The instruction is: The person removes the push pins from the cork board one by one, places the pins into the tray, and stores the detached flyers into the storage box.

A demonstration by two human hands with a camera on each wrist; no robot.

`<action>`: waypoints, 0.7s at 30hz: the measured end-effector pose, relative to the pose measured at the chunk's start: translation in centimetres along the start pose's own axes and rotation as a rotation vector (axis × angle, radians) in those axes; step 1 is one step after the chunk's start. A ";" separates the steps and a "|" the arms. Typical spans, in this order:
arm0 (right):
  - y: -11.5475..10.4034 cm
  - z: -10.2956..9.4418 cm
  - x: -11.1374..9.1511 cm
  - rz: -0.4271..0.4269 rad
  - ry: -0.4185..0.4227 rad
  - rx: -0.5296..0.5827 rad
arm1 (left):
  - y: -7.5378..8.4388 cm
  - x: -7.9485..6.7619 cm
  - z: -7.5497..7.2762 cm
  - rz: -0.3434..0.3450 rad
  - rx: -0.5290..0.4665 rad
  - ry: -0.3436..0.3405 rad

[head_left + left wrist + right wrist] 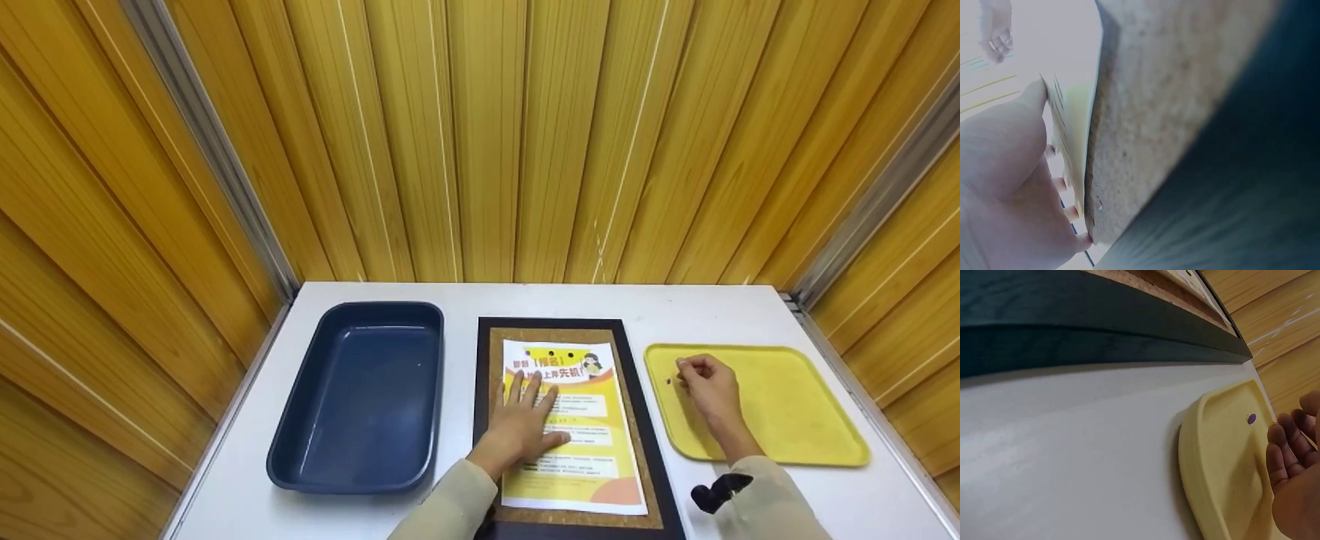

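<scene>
My left hand (519, 431) rests on a yellow-and-white printed sheet (574, 491), its fingers spread over the paper. The sheet lies on a dark-framed cork board (551, 517), with three small dark round spots along its top. In the left wrist view the sheet's edge (1092, 107) stands slightly off the cork. Above the left side of a yellow tray (795, 405), my right hand (711, 391) has its thumb and index fingertips close together. I cannot tell whether something is between them. A tiny purple piece (1251, 418) lies in the tray, close to those fingers.
A deep dark-blue rectangular tray (431, 420) stands left of the board on the white table (461, 360). Wood-patterned panels (487, 150) rise behind the table and at both sides. A black strap (720, 493) hangs at my right sleeve.
</scene>
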State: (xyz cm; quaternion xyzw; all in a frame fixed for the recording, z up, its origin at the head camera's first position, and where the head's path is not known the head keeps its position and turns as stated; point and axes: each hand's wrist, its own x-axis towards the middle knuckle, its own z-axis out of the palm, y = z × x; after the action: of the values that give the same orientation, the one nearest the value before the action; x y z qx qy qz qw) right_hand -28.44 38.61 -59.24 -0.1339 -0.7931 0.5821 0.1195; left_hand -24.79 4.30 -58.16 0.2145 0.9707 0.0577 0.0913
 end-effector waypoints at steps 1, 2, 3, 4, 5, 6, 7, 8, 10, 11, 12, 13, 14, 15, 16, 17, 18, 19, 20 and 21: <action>-0.2 0.2 0.0 -0.017 -0.006 -0.019 | 0.0 0.0 0.0 -0.002 -0.001 0.000; -0.5 0.6 -0.1 -0.039 -0.012 -0.036 | 0.0 0.0 0.1 -0.004 -0.001 0.002; -0.9 1.1 -0.1 -0.064 -0.016 -0.047 | 0.0 -0.1 0.1 -0.005 -0.004 0.004; -1.2 1.6 -0.1 -0.089 -0.020 -0.057 | 0.0 -0.1 0.1 -0.006 -0.007 0.006; -1.5 2.3 -0.1 -0.115 -0.024 -0.062 | 0.0 -0.1 0.1 -0.006 -0.008 0.006; -1.8 3.0 -0.2 -0.140 -0.026 -0.068 | 0.0 -0.1 0.2 -0.006 -0.007 0.004; -2.3 3.9 -0.2 -0.168 -0.025 -0.075 | 0.0 -0.1 0.1 -0.008 -0.005 0.004; -2.7 4.8 -0.3 -0.191 -0.023 -0.080 | -0.1 -0.1 0.1 -0.009 -0.002 0.005; -3.4 6.6 -0.4 -0.231 -0.032 -0.097 | -0.1 0.0 0.1 -0.012 0.014 0.005; -3.7 7.5 -0.5 -0.245 -0.043 -0.107 | -0.1 0.1 0.0 -0.013 0.023 0.005; -3.9 8.3 -0.6 -0.256 -0.059 -0.120 | -0.1 0.1 0.0 -0.013 0.031 0.004; -4.0 9.1 -0.6 -0.266 -0.080 -0.130 | -0.1 0.2 -0.1 -0.014 0.037 0.003; -4.1 9.8 -0.6 -0.275 -0.103 -0.142 | -0.1 0.2 -0.1 -0.015 0.042 0.001; -4.2 10.4 -0.6 -0.278 -0.122 -0.160 | 0.0 0.3 -0.2 -0.014 0.045 -0.001; -4.2 10.9 -0.5 -0.278 -0.141 -0.177 | 0.0 0.3 -0.2 -0.013 0.048 -0.002; -4.1 11.4 -0.4 -0.276 -0.160 -0.193 | 0.1 0.3 -0.2 -0.012 0.048 -0.004; -4.1 11.8 -0.3 -0.274 -0.176 -0.210 | 0.1 0.3 -0.2 -0.012 0.048 -0.005; -4.0 12.2 -0.2 -0.271 -0.194 -0.228 | 0.1 0.2 -0.2 -0.013 0.045 -0.005; -3.9 12.6 -0.1 -0.268 -0.208 -0.250 | 0.1 0.2 -0.3 -0.013 0.050 -0.003; -3.9 12.9 -0.1 -0.258 -0.218 -0.268 | 0.1 0.1 -0.3 -0.014 0.053 -0.002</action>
State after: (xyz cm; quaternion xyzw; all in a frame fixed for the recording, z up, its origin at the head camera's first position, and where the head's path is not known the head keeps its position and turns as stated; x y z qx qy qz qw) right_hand -33.13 25.97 -59.32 0.0181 -0.8821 0.4625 0.0876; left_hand -24.90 4.41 -57.91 0.2102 0.9733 0.0313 0.0869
